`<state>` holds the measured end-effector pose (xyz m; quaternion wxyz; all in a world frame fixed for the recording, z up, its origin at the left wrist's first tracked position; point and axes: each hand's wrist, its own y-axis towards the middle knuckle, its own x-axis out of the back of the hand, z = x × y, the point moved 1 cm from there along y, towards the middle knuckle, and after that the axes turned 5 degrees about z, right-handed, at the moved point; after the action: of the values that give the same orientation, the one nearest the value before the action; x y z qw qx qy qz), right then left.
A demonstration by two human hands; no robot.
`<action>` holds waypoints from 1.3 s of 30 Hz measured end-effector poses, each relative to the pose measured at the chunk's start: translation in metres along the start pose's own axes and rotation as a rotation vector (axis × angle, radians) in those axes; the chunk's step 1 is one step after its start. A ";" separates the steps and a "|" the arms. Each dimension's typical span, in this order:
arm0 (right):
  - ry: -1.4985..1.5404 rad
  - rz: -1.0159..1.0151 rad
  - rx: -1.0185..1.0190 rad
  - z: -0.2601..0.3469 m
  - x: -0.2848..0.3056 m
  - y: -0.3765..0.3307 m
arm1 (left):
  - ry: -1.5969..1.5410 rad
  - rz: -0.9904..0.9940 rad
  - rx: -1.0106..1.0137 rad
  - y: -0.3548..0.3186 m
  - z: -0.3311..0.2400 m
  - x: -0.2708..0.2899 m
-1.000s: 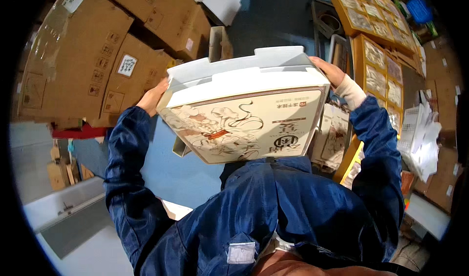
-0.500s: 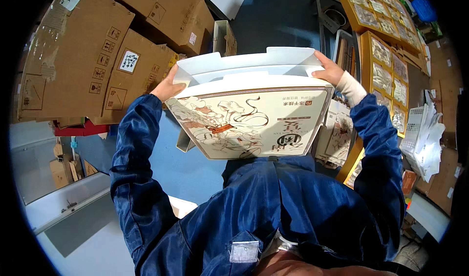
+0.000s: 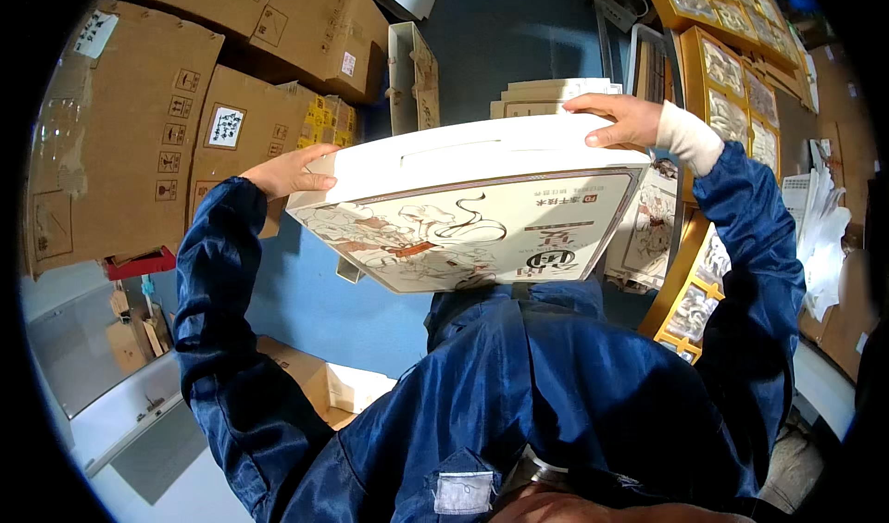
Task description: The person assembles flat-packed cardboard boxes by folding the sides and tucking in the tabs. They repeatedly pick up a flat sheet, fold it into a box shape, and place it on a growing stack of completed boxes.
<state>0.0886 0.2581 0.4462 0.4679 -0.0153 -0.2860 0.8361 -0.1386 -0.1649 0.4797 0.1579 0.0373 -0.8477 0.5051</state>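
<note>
In front of my body is a flat white gift box (image 3: 463, 231) with a line drawing and dark printing on its large face. Its narrow top side (image 3: 444, 151) is folded over and has a slit in the middle. My left hand (image 3: 294, 171) grips the box's left top corner, with the thumb on the near edge. At the right top corner, my right hand (image 3: 625, 123) holds on with thumb and fingers across the top side. The lower edge of the box is close to my waist, and its back is hidden.
Large brown cartons (image 3: 120, 125) are stacked at the left. Yellow trays of packed dried goods (image 3: 732, 88) stand along the right. An upright open box sleeve (image 3: 414, 79) and a stack of printed cardboard (image 3: 546, 94) lie beyond the box. An open carton (image 3: 324, 384) stands at my left side.
The raised white flaps along the box's top have gone down, and the top side now looks closed. Both hands have moved slightly outward at its corners.
</note>
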 end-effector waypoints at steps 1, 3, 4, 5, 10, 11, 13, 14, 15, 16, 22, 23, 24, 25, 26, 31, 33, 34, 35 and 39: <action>-0.007 0.048 -0.110 -0.003 0.001 0.002 | 0.039 0.034 0.009 0.007 0.005 0.002; -0.040 0.045 -0.131 -0.001 0.001 0.005 | 0.150 0.042 0.025 0.006 -0.011 0.006; -0.057 0.044 -0.142 0.002 0.001 0.006 | 0.238 0.000 -0.007 0.011 -0.010 0.006; -0.073 0.008 -0.151 0.010 -0.003 0.006 | 0.323 -0.046 -0.031 0.014 -0.006 0.002; -0.322 -0.080 -0.147 -0.001 -0.014 0.011 | 0.464 -0.165 -0.108 0.021 -0.011 -0.007; -0.385 -0.099 -0.140 -0.003 -0.014 0.014 | 0.427 -0.161 -0.086 0.022 -0.005 -0.007; -0.365 -0.124 -0.148 0.002 -0.013 0.016 | 0.332 -0.111 -0.011 0.024 -0.001 -0.003; -0.349 -0.135 -0.160 0.008 -0.014 0.016 | 0.285 -0.077 0.022 0.026 -0.002 -0.003; -0.428 -0.106 -0.213 0.016 -0.016 0.018 | 0.356 -0.202 0.048 0.024 -0.004 -0.010; -0.467 -0.133 -0.234 0.015 -0.017 0.019 | 0.367 -0.205 0.057 0.024 -0.016 -0.010; -0.525 -0.131 -0.305 0.010 -0.024 0.035 | 0.405 -0.127 0.129 0.028 -0.030 -0.012; -0.469 -0.080 -0.330 0.014 -0.023 0.035 | 0.370 -0.080 0.120 0.025 -0.034 -0.011; -0.490 -0.128 -0.277 0.009 -0.023 0.037 | 0.378 -0.130 0.087 0.026 -0.026 -0.012; -0.510 -0.181 -0.226 -0.001 -0.024 0.037 | 0.390 -0.181 0.050 0.031 -0.014 -0.014; -0.527 -0.231 -0.178 0.000 -0.025 0.037 | 0.402 -0.227 0.013 0.033 -0.007 -0.015; -0.460 -0.103 -0.253 0.014 -0.019 0.046 | 0.327 -0.187 -0.032 0.032 -0.008 -0.017; -0.453 -0.102 -0.272 0.011 -0.021 0.046 | 0.308 -0.176 -0.044 0.029 -0.018 -0.018; -0.463 -0.089 -0.301 0.017 -0.022 0.048 | 0.297 -0.178 -0.039 0.027 -0.020 -0.017; -0.504 -0.082 -0.315 0.017 -0.023 0.050 | 0.385 -0.226 -0.076 0.029 -0.019 -0.019; -0.564 -0.042 -0.349 0.012 -0.028 0.056 | 0.348 -0.167 -0.019 0.030 -0.026 -0.019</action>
<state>0.0575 0.2081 0.4222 0.3777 0.1429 -0.5434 0.7360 -0.1212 -0.1296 0.4605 0.3437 0.0183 -0.8064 0.4809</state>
